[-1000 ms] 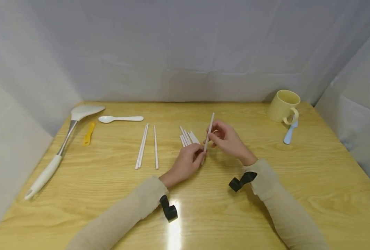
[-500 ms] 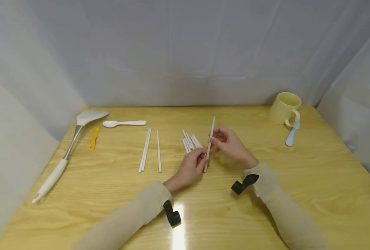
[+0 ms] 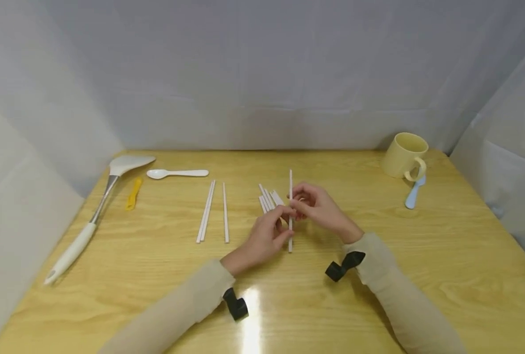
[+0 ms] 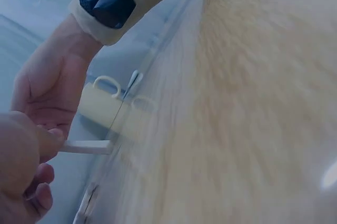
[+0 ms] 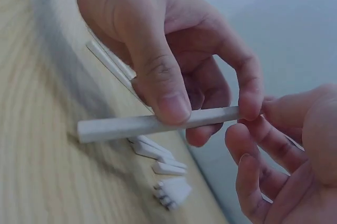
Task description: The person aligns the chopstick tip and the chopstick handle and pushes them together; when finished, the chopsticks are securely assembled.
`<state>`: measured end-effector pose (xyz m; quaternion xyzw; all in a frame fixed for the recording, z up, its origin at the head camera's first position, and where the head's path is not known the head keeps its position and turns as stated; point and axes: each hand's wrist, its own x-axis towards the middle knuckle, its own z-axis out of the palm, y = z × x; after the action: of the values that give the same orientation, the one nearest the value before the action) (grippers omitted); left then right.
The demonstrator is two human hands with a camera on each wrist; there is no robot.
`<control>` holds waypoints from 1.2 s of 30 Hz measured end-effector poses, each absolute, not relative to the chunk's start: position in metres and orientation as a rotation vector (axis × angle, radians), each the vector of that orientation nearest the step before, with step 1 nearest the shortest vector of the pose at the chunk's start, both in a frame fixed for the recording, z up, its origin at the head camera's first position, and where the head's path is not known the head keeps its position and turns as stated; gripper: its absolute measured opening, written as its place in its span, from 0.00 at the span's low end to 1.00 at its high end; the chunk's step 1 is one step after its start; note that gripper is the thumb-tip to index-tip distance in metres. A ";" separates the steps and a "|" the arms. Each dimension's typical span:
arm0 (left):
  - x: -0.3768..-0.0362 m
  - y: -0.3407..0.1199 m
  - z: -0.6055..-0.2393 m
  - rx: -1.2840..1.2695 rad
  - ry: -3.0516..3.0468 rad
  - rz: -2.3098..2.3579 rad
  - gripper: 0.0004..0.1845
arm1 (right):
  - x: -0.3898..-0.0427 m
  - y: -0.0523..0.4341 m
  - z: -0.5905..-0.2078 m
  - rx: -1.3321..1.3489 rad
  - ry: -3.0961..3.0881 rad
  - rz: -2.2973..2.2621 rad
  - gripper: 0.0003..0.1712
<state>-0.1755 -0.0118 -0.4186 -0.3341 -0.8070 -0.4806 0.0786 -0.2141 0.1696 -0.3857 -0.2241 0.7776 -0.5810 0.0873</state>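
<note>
Both hands share one slim white chopstick (image 3: 291,182), which points away from the body in the head view. My left hand (image 3: 264,238) pinches its nearer half between thumb and fingers. Toward the far half, my right hand (image 3: 322,209) pinches it too. The right wrist view shows the chopstick (image 5: 116,127) under the left thumb, its blunt end free above the table, with the right hand (image 5: 295,161) at its other end. A short length of chopstick (image 4: 87,146) juts from the fingers in the left wrist view. Behind the left hand lie several white chopsticks (image 3: 266,197), partly hidden.
Left of the hands lie a pair of chopsticks (image 3: 206,211) and a single chopstick (image 3: 225,214). Farther left are a white spoon (image 3: 178,173), a yellow utensil (image 3: 134,193) and a long-handled turner (image 3: 82,241). A yellow mug (image 3: 404,155) and light-blue utensil (image 3: 413,195) stand right.
The held chopstick has swung from a rightward lean to nearly straight, its far end moving left. Its near end now shows farther below the left hand. The right hand has shifted slightly left.
</note>
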 end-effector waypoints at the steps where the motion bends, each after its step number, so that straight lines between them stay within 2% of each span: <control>1: -0.176 -0.015 -0.418 -0.998 -2.423 -1.430 0.18 | -0.213 0.168 -0.386 -0.666 2.311 -1.732 0.10; 7: -0.178 -0.047 -0.414 -0.896 -2.571 -1.270 0.18 | -0.210 0.162 -0.393 -0.605 2.304 -1.749 0.21; 10: -0.183 -0.064 -0.409 -0.838 -2.660 -1.147 0.19 | -0.210 0.163 -0.396 -0.532 2.323 -1.768 0.23; 23: -0.188 -0.104 -0.409 -0.646 -2.848 -0.867 0.22 | -0.217 0.163 -0.416 -0.473 2.278 -1.798 0.16; 31: -0.190 -0.107 -0.417 -0.652 -2.842 -0.619 0.10 | -0.218 0.164 -0.421 -0.513 2.358 -1.672 0.13; 36: -0.195 -0.105 -0.415 -0.668 -2.837 -0.523 0.09 | -0.224 0.168 -0.423 -0.517 2.414 -1.600 0.11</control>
<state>-0.1945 -0.1048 -0.4148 -0.2246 -0.9542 -0.1759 0.0904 -0.2236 0.1678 -0.4231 -0.1748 0.8165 -0.5411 0.0999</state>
